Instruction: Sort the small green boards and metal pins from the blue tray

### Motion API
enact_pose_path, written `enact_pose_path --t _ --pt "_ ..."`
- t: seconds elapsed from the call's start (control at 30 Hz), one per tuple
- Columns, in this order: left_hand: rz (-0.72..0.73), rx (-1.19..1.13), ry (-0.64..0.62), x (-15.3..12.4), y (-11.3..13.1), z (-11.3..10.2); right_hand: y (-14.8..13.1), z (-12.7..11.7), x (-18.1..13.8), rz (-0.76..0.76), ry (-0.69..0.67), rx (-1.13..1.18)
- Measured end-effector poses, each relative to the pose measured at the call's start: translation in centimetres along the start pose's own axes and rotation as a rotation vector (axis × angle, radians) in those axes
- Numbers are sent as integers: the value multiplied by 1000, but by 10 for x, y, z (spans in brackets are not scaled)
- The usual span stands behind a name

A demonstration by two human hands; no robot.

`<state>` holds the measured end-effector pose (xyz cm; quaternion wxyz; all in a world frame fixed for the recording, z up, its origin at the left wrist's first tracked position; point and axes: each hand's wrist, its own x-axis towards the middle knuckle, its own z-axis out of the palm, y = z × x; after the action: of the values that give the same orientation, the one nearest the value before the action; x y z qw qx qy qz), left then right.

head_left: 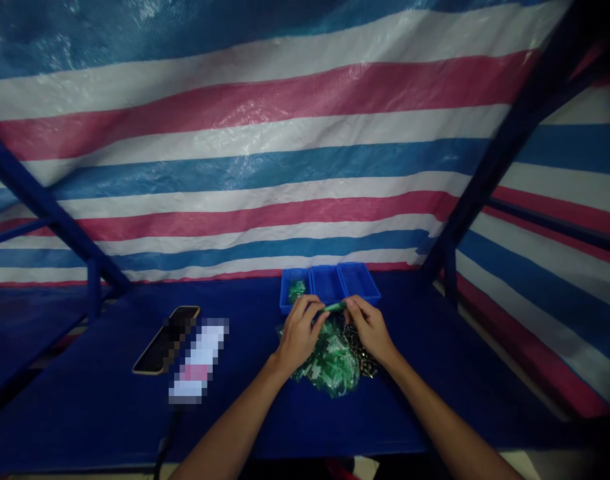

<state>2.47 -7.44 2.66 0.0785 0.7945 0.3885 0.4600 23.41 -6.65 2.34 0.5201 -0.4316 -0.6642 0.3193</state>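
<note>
My left hand and my right hand meet over a heap of small green and white parts on the blue table. Both hands pinch the ends of one small green part, held level between their fingertips. Small dark metal pieces lie at the heap's right side, under my right wrist. Just behind the hands stand three blue trays in a row; the left tray holds some green parts, the other two look bare.
A dark phone lies on the table to the left, beside a blurred white and pink object. Blue steel frame posts slant up on both sides. A striped red, white and blue tarp closes the back.
</note>
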Motion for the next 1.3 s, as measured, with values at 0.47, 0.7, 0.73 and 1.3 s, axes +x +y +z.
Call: enact_pose_path --t 0.47,0.7,0.73,1.3 --pt "-168 -67 -34 -7 -7 10 14 5 3 -16 61 57" --pt "16 97 -22 -1 2 -1 10 3 7 -14 87 128" --pt "53 118 -31 -1 2 -2 10 3 7 -11 67 132" --pt "31 336 184 4 -26 -19 0 0 5 104 -53 207"
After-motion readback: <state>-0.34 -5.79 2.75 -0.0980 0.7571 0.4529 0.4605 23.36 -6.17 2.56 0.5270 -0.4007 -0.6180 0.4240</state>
